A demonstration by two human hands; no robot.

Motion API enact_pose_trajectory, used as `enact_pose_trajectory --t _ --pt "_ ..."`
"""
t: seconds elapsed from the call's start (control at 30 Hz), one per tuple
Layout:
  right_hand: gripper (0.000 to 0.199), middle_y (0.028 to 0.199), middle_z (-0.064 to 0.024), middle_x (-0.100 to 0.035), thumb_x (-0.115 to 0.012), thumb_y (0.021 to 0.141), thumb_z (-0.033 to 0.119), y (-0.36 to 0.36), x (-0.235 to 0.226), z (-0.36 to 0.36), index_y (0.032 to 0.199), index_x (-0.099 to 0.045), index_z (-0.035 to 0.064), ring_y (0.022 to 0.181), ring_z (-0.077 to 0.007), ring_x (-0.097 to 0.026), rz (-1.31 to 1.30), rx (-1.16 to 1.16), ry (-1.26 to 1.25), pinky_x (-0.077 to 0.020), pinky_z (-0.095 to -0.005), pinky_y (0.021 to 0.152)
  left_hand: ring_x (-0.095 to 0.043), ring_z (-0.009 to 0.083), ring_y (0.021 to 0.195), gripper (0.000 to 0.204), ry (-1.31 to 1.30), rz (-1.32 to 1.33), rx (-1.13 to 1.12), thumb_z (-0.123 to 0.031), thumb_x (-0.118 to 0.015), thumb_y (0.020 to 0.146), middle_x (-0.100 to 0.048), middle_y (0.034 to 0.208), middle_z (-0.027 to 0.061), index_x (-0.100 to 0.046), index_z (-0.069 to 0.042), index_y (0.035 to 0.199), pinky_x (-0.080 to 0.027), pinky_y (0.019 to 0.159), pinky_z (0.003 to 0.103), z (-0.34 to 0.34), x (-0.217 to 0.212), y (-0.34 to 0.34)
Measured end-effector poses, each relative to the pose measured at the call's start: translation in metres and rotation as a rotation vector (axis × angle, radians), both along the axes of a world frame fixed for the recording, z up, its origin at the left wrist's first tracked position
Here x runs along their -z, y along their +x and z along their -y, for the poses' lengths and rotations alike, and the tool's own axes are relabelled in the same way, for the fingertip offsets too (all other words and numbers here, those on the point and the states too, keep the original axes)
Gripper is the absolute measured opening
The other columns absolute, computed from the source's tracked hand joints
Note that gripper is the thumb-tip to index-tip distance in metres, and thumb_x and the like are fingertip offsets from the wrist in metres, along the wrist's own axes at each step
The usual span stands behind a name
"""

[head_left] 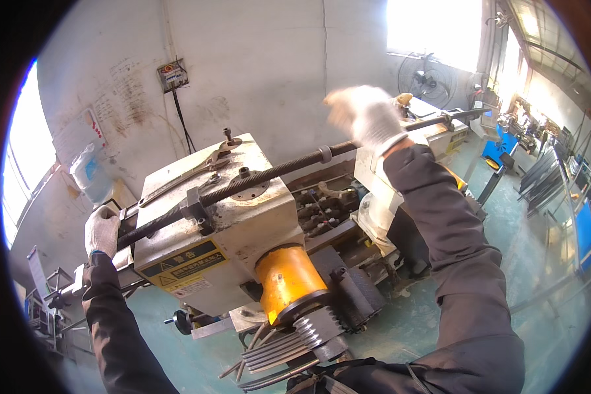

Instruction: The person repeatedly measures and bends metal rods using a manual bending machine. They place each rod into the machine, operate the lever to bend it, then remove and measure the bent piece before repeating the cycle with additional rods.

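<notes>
A long dark threaded rod (276, 172) lies slantwise over the top of a cream machine housing (262, 217). A block-shaped clamp (194, 209) and a small ring (325, 154) sit around it. My left hand (102, 230), in a white glove, is closed at the rod's near left end; its fingers are partly hidden. My right hand (369, 119), gloved too, is above the rod farther right. Motion smears its fingers, so their grip is unclear. A wrench (177, 184) rests on the housing beside several bolts.
An orange cylinder (289, 279) and a grooved pulley (316, 327) with belts jut toward me from the housing. A second cream housing (374, 172) stands to the right, with mechanism between. A fan (427, 82) is at the back. Racks of metal stock (548, 174) stand far right.
</notes>
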State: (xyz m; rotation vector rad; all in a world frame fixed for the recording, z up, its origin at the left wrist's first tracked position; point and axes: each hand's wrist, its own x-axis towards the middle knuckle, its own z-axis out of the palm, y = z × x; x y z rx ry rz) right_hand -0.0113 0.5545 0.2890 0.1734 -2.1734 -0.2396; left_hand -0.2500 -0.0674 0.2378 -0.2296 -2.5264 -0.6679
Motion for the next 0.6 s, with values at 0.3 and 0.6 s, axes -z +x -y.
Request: enact_pose_trajectory --t 0.3,0.6 --pt "0.061 0.137 -0.0178 -0.085 -0.095 0.097 0.038 -0.011 -0.008 0.011 0.151 -0.079 0.0159 0.132 -0.0377 -0.080 -0.147 0.059 -0.207 -0.0646 -0.0506 0.114 -0.080 0.0395 0.093 0.026 0.026 0.042 0.005 -0.020 -0.072 0.093 -0.082 0.100 0.0239 -0.083 0.000 0.105 -0.061 0.090 0.046 0.001 0.003 -0.003" --pt "0.051 0.145 -0.0212 -0.082 -0.093 0.101 0.043 -0.019 -0.011 0.018 0.144 -0.083 0.0166 0.123 -0.0399 -0.082 -0.374 0.093 -0.164 -0.0644 -0.0534 0.112 -0.082 0.0420 0.095 0.027 0.001 0.044 0.012 -0.019 -0.073 0.092 -0.083 0.102 0.0250 -0.084 0.001 0.107 -0.062 0.091 0.048 -0.002 -0.001 0.003"
